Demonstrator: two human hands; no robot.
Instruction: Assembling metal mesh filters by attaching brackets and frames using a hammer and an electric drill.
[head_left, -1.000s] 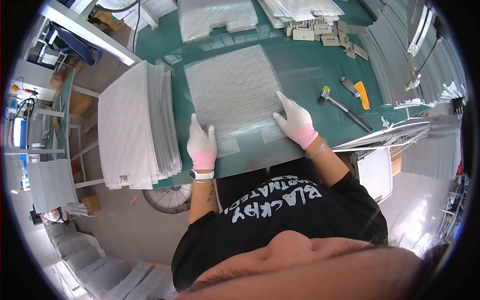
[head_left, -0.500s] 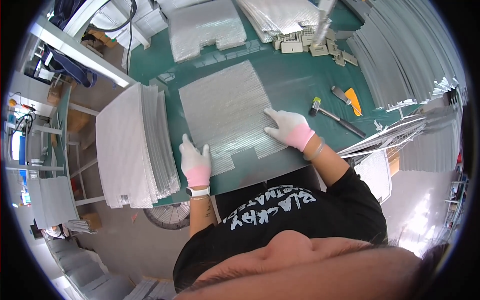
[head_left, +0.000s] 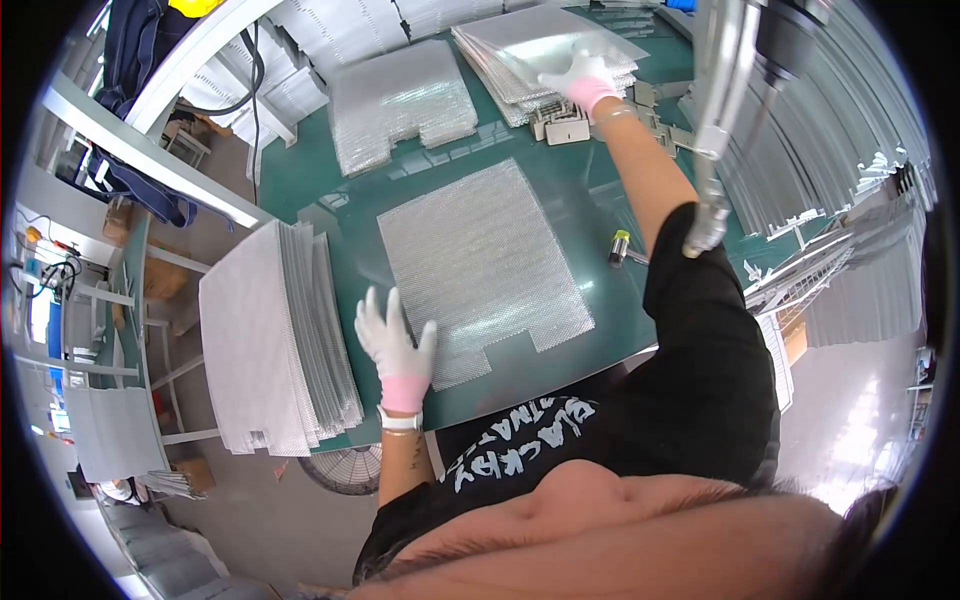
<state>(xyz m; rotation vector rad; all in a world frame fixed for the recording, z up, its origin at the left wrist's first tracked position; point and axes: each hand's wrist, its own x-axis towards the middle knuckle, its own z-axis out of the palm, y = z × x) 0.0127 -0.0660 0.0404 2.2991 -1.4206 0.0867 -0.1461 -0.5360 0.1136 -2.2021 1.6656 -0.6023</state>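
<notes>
While the left hand (head_left: 397,345) lies flat and open beside the bubble sheet (head_left: 480,262), a light, floppy thing best lifted by an edge, the right hand (head_left: 580,78) presses open-palmed on the shiny stack (head_left: 545,45) beyond it.

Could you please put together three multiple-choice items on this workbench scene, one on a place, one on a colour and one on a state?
1. Where is the right hand?
A. On the far stack of sheets
B. On the hammer
C. On the person's shirt

2. What colour is the table top?
A. Red
B. Green
C. Yellow

3. How does the left hand rest?
A. Clenched in a fist
B. Gripping a tool
C. Flat, its fingers spread, at the edge of the bubble sheet

Answers: 1 A, the outstretched arm ends on that stack. 2 B, bare surface around the sheets is green. 3 C, the gloved palm lies open on the table.
</notes>
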